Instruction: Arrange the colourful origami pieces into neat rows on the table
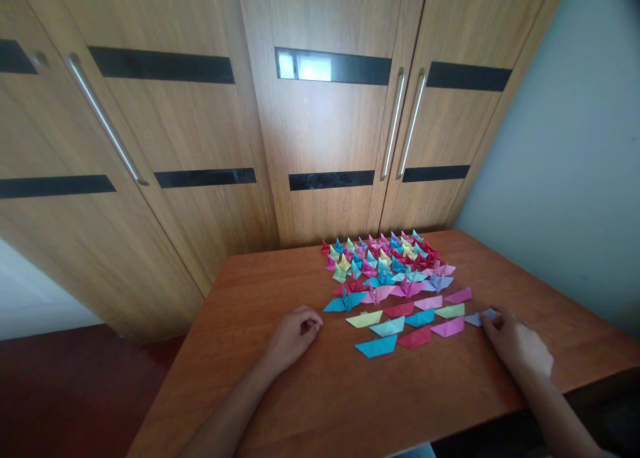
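My right hand (517,341) pinches the right end of a pale lavender folded paper piece (477,319) at the right end of the nearer rows. Resting on the table left of the papers, my left hand (295,338) has its fingers curled together, with nothing visible in them. Several flat, boat-shaped folded papers lie between the hands, among them a blue one (376,347), a red one (415,338) and a pink one (449,327). Behind them stand rows of colourful origami cranes; a blue crane (346,302) is nearest my left hand.
The brown wooden table (320,405) reaches back to a wood-fronted wardrobe (330,125) with long metal handles. A pale wall (570,178) rises along the right side. The table's near edge runs across the lower right.
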Available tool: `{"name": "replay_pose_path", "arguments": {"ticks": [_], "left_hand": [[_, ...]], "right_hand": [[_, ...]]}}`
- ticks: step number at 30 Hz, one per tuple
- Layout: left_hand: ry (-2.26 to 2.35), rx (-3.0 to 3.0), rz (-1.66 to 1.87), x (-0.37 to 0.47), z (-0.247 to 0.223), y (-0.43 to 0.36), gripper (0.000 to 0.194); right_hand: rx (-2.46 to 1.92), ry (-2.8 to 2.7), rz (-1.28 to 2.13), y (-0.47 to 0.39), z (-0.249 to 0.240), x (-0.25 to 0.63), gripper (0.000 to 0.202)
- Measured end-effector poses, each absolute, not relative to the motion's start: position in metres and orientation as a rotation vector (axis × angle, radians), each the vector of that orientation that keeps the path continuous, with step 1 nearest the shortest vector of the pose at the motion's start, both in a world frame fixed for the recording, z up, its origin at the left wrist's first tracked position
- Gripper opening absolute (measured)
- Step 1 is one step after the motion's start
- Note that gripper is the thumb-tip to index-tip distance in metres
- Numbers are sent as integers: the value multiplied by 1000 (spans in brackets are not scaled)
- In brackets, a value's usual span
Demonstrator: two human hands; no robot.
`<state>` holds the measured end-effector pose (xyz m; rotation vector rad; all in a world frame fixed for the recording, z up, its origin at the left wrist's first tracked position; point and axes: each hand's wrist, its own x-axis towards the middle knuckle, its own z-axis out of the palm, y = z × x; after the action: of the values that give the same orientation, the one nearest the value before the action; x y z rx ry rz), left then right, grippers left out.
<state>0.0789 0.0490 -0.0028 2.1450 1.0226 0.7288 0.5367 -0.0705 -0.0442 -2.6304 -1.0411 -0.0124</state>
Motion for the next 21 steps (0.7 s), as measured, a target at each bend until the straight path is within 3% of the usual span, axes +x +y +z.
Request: {"name": "replay_pose_path", "arguments": {"ticks": [16, 21], "left_hand": [[1027, 2126, 715, 79, -2, 49, 17], [1041, 2099, 739, 79, -4, 49, 17]], "right_hand": [[-2584, -916, -37, -76, -39, 527, 55], [-2312, -971, -148, -67, -17, 478, 47]]}}
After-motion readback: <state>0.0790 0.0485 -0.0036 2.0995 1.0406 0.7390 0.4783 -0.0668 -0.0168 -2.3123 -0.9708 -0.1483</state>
